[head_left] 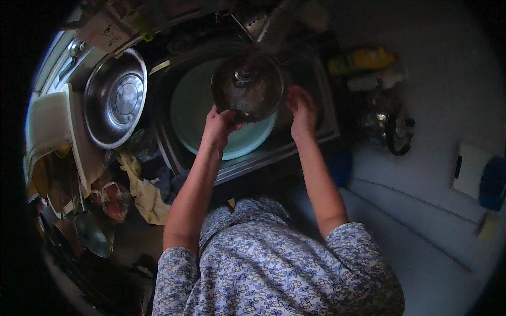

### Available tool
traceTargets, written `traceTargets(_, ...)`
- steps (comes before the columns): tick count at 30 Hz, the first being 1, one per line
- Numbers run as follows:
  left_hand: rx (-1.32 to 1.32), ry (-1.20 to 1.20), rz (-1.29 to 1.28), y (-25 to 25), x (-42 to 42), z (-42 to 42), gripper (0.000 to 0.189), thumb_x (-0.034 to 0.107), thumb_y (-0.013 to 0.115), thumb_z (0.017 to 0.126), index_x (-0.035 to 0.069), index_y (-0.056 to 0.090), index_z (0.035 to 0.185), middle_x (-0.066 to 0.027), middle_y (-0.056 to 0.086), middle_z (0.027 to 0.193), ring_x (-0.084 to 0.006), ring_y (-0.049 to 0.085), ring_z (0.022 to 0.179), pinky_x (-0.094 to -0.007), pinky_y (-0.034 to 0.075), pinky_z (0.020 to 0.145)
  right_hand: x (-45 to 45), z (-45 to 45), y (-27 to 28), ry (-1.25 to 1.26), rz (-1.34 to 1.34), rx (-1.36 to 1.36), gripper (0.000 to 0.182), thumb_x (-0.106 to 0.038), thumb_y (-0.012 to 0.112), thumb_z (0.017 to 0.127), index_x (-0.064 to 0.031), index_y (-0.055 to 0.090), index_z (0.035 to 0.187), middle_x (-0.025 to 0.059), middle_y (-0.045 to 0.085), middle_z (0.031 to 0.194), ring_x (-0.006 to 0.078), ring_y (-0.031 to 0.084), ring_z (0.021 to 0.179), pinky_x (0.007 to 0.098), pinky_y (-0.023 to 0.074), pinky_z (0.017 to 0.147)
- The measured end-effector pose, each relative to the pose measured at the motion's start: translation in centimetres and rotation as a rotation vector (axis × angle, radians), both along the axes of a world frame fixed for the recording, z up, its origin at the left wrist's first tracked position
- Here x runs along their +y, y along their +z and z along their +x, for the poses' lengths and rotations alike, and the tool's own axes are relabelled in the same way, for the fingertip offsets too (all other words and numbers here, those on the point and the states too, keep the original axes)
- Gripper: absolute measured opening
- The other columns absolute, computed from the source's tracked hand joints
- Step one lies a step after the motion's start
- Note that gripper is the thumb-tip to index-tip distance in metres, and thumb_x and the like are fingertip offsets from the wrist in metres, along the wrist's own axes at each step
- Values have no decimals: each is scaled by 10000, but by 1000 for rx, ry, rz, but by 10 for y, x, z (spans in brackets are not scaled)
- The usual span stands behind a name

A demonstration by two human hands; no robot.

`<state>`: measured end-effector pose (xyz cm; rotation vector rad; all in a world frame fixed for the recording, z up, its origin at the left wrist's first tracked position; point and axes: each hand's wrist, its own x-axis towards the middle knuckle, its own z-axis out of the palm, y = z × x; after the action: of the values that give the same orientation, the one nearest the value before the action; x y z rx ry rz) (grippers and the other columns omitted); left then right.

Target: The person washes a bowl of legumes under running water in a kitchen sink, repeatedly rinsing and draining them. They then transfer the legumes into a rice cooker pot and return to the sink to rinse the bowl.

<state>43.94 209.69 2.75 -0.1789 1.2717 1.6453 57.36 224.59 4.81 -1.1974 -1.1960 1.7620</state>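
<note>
My left hand (221,122) grips the near rim of a round glass pot lid (253,96), whose knob faces up towards me. Over the sink, the lid hangs above a pale green plastic basin (189,106) and covers part of it. To the right of the lid, my right hand (302,108) is raised with its fingers apart, holding nothing, a small gap away from the rim. The metal sink (272,156) surrounds the basin. Behind the lid the faucet area is dark and hard to make out.
A stainless steel bowl (114,98) leans at the left beside white cutting boards (81,134). Cloths (148,199) and a hanging ladle (91,233) are nearer on that side. To the right are a yellow bottle (361,60) and a metal kettle (381,124).
</note>
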Motion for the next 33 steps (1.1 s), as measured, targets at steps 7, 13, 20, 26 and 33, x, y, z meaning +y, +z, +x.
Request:
traceTargets(7,-45,-49,-33,-2,-5,17,341,-6,428,767,-6,393,1106,-165,560,919,-228,594,642,-245,469,499,-6,7,-16,-66,-74,79,298,-246,515,832,-75,529,1076,68,544,1077,173,516,982,300,402,823)
traceTargets(13,-63,-45,-48,-4,-6,17,325,-15,434,758,-9,404,1082,-164,569,899,-237,599,632,-250,462,482,-6,23,-21,-46,-158,53,341,-276,517,832,-67,514,1102,69,542,1073,174,519,952,304,412,799)
traceTargets(20,-24,-19,-55,-6,-14,14,296,-18,424,759,-8,412,1054,-160,568,876,-216,591,635,-248,456,493,-8,30,-26,-52,-190,51,361,-291,517,832,-69,503,1117,72,540,1057,178,520,943,303,411,795)
traceTargets(26,-46,16,-78,-8,-23,18,278,-18,401,770,-17,394,1048,-155,559,853,-213,579,638,-251,464,500,-18,27,-24,-27,-177,35,346,-342,489,847,-73,540,1059,50,559,1034,143,523,922,296,410,785)
traceTargets(33,-47,47,-76,-14,-32,20,291,-18,402,763,-2,389,1054,-144,548,835,-216,582,633,-258,472,485,-14,25,-33,24,-189,80,335,-309,517,836,-79,526,1079,59,548,1059,155,538,903,291,422,780)
